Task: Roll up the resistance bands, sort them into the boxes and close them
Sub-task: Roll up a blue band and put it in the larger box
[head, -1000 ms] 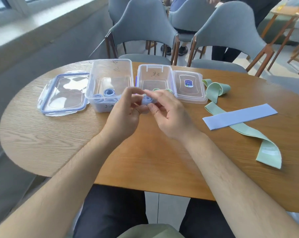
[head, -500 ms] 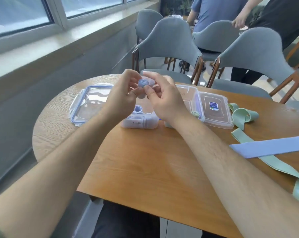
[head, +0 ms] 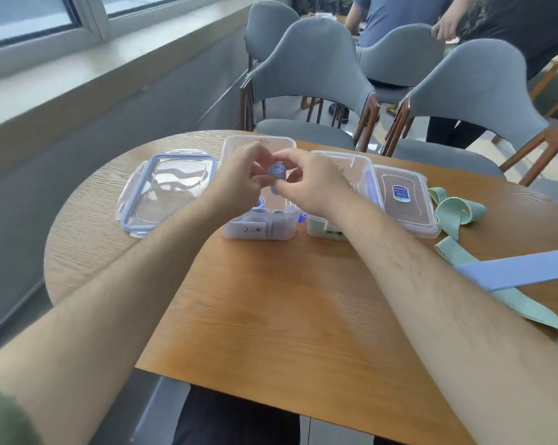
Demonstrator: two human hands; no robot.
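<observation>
Pinching a rolled blue band (head: 278,172) between our left hand (head: 239,184) and right hand (head: 316,184), we hold it just above the clear box (head: 259,231) beneath them. Other blue rolls seem to lie inside. Right of our right hand, flat bands (head: 515,269) rest on the bench (head: 271,309).

We sit at a round wood desk (head: 271,316); grey chairs (head: 313,78) opposite, window (head: 30,17) w/ pale sill on left, daylight.
</observation>
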